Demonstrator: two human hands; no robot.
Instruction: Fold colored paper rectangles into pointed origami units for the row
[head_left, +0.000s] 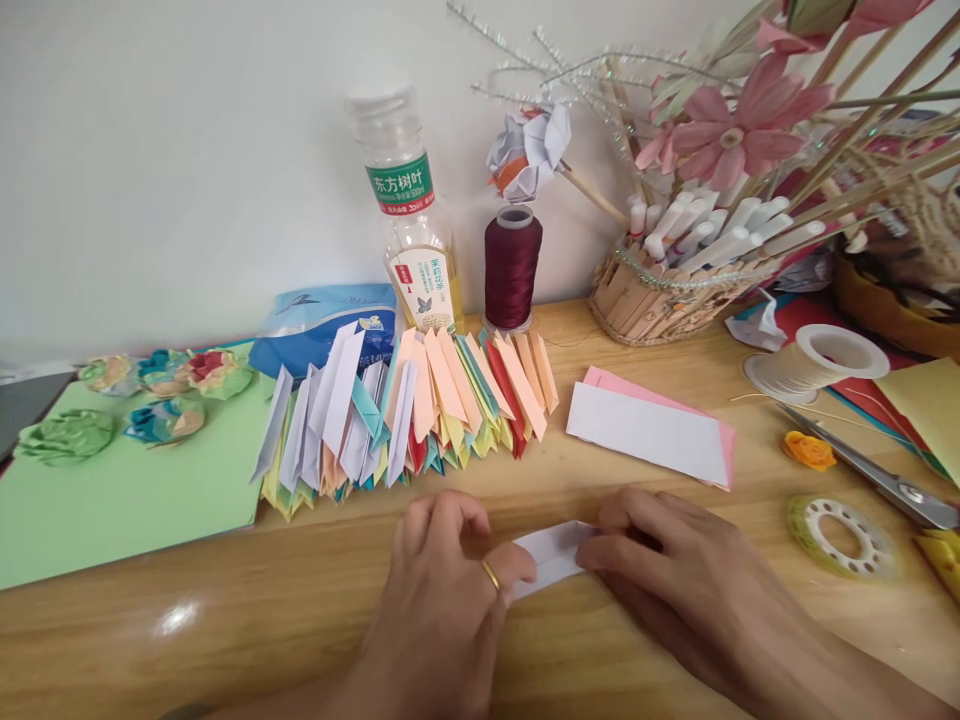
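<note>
Low on the wooden table, my two hands hold a small folded strip of white paper (551, 556) between them. My left hand (450, 570), with a gold ring, pinches its left end with thumb and curled fingers. At the right end, the fingers of my right hand (660, 560) press on the paper's corner and partly cover it. A crease runs along the strip. Behind my right hand lie flat white paper strips (649, 430) over pink paper (726, 455). Beyond my left hand stands a dense row of folded paper pieces (409, 400) in several colours.
Green paper (202, 490) with several paper flowers (67, 437) lies left. A bottle (412, 220), blue packet (322, 325) and maroon thread spool (513, 265) stand behind. On the right are a marker basket (660, 295), white spool (814, 360), scissors (877, 470) and tape roll (840, 537).
</note>
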